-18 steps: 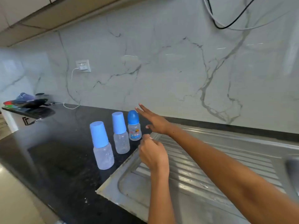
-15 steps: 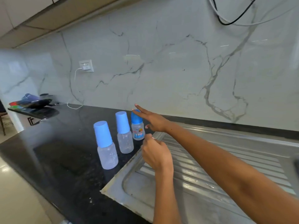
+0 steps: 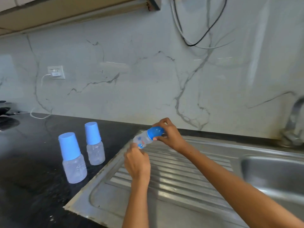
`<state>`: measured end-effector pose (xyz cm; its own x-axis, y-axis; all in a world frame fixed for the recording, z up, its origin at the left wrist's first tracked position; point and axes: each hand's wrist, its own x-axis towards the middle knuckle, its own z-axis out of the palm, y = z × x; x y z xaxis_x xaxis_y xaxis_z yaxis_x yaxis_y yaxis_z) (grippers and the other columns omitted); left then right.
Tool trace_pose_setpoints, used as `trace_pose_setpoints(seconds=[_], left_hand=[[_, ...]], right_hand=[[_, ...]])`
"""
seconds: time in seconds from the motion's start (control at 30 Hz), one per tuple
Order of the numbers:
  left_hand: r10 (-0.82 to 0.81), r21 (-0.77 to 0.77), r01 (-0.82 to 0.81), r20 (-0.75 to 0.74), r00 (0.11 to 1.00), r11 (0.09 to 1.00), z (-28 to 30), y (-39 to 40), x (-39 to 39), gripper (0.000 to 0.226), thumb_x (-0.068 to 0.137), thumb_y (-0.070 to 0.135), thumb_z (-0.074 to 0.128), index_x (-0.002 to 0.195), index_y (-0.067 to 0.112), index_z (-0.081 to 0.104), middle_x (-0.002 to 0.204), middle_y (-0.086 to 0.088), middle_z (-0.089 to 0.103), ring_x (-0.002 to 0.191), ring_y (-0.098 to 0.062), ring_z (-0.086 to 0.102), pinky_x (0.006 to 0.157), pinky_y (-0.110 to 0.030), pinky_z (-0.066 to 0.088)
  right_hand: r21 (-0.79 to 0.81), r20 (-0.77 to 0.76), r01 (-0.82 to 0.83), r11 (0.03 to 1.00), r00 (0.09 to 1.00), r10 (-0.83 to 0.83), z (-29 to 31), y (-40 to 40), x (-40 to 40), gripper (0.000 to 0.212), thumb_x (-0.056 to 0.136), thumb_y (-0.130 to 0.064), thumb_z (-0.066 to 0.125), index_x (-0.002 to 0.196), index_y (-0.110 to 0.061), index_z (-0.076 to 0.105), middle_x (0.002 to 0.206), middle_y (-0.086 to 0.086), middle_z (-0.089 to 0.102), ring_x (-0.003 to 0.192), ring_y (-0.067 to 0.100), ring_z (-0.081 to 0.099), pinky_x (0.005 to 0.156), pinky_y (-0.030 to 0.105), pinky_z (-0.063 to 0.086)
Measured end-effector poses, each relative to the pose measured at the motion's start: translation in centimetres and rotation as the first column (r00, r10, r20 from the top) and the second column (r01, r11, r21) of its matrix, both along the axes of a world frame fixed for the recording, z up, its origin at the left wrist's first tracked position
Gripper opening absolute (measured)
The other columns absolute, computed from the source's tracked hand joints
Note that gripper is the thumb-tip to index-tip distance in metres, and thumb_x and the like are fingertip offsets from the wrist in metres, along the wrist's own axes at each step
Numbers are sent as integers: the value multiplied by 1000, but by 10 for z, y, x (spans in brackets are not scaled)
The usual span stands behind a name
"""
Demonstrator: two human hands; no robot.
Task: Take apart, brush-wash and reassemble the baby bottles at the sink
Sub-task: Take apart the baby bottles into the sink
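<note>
Three small clear-plastic baby bottles with blue caps show in the head view, the only view there is. Two stand upright on the black stone bench: the nearer capped bottle [image 3: 72, 159] and the farther capped bottle [image 3: 94, 143], close beside each other and just left of the ribbed steel drainboard [image 3: 172, 176]. The third, a printed clear bottle with a rounded blue dome cap [image 3: 147, 136], is held tilted in the air above the drainboard's far left corner, cap end to the right.

The left hand [image 3: 137, 162] grips the bottle's lower body, fingers curled round it. The right hand [image 3: 167, 134] wraps thumb and fingers round the dome cap. The steel sink basin [image 3: 269, 171] lies well apart to the right, below a tap that is blurred at the frame's edge.

The step in hand appears to be pulling off the cap. It would likely go best with the left hand holding the body firm without squeezing the thin plastic, the right drawing the cap straight along the bottle's axis, and the work kept low over the drainboard so a slipped part lands there.
</note>
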<state>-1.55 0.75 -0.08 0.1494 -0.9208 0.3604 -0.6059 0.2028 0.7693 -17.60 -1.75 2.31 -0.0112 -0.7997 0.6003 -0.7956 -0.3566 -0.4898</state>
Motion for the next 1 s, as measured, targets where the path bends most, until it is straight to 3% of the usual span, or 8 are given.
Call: trace_pose_setpoints(seconds=[0.17,0.27,0.4,0.6,0.7,0.8,0.9,1.0], left_hand=[[-228,-122,246,141,963,962,7,35,-43,31,98,16,44,128,8,52,114,-16,63,109,-34,55,72,-35,37],[-420,-126,450,204,884,884,9,66,-80,31,100,21,43,126,8,53,112,-15,64,110,-32,54,71,-31,36],[-687,-38,687,26,726,725,8,112,-135,36,101,39,38,123,15,53,115,-11,64,113,-31,55,86,-36,46],[-792,135,858,-335,511,496,-8,163,-191,44,92,53,46,123,23,52,115,-1,62,101,-17,60,83,-33,49],[-789,92,862,-363,495,498,-13,165,-199,41,90,48,53,118,18,52,107,-2,64,88,-13,61,66,-24,45],[-810,6,869,-361,463,494,-15,164,-198,31,92,37,56,112,14,52,96,3,61,80,-8,58,61,-16,43],[-842,-69,874,-312,440,482,-15,162,-194,25,91,29,59,111,15,52,95,7,60,78,1,57,64,-10,44],[-862,-106,872,-243,444,478,-16,160,-190,28,88,36,63,107,17,54,94,8,62,78,4,59,67,-10,45]], right_hand=[[-28,144,215,976,967,-209,4,122,-84,45,75,-11,82,115,-7,62,113,3,57,97,15,57,74,8,50],[19,201,346,938,918,-342,5,196,-125,43,76,-15,81,114,-12,61,107,-3,62,93,11,58,83,16,49],[79,358,436,896,827,-434,-6,275,-165,40,75,-12,81,111,-15,62,107,0,65,95,19,63,88,28,52],[150,613,290,945,723,-319,-22,334,-173,34,80,1,73,110,-9,61,107,12,64,92,18,63,78,19,55],[190,668,250,949,676,-312,-25,337,-169,35,81,-3,73,114,-8,61,112,15,65,91,16,65,81,23,56],[288,758,195,938,553,-347,-23,335,-157,31,93,-26,62,117,-7,59,116,17,65,92,20,69,80,27,58],[472,725,121,873,511,-462,-19,337,-148,45,95,-57,40,107,-19,60,90,10,69,72,24,70,60,28,58],[501,707,89,861,531,-467,-19,339,-152,55,94,-61,38,113,-14,61,74,6,66,57,12,58,50,22,49]])
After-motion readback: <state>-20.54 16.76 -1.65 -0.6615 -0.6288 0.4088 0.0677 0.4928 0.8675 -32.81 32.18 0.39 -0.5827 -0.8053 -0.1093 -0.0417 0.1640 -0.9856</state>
